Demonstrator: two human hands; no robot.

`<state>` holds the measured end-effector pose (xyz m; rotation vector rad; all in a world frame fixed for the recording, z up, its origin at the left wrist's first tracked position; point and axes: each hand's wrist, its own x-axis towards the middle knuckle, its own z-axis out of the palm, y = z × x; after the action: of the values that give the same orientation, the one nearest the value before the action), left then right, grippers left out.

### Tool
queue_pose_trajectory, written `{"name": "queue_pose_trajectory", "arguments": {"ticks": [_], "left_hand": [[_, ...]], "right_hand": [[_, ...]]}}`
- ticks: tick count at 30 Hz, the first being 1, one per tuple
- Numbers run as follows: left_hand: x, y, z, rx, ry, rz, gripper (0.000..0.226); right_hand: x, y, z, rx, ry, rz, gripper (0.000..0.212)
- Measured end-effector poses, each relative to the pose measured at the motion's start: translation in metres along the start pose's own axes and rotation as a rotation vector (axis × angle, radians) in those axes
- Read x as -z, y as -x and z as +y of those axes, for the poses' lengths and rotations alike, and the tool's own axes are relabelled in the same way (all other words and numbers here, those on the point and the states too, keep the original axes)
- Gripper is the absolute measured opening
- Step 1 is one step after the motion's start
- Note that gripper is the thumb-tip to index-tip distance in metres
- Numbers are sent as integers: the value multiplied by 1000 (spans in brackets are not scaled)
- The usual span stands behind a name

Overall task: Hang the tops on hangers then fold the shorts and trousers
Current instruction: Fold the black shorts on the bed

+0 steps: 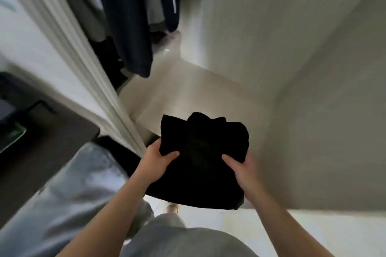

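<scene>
A folded black garment (200, 158) is held in the air in front of me, over the pale floor. My left hand (155, 162) grips its left edge, thumb on top. My right hand (243, 170) grips its right edge, thumb also on top. The view is blurred by motion. I cannot tell what kind of garment it is.
Dark and grey clothes (129, 16) hang in an open wardrobe at the top left, behind a white door frame (83, 64). A dark table (41, 137) stands at the left. A white wall (313, 48) rises on the right. My grey trouser leg (69, 194) is raised at the lower left.
</scene>
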<state>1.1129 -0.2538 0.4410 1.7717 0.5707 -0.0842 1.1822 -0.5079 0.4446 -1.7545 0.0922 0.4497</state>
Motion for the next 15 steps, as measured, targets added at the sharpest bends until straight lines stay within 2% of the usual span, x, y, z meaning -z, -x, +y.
{"name": "queue_pose_trajectory", "arguments": {"ticks": [6, 10, 15], "left_hand": [[-9, -104, -2, 60, -185, -194, 38], [-27, -148, -11, 62, -257, -305, 36], [-65, -191, -11, 26, -325, -393, 33]], "right_hand": [[-18, -52, 14, -125, -13, 206, 39], [-18, -70, 31, -215, -12, 323, 39], [-5, -99, 46, -213, 77, 468, 41]]}}
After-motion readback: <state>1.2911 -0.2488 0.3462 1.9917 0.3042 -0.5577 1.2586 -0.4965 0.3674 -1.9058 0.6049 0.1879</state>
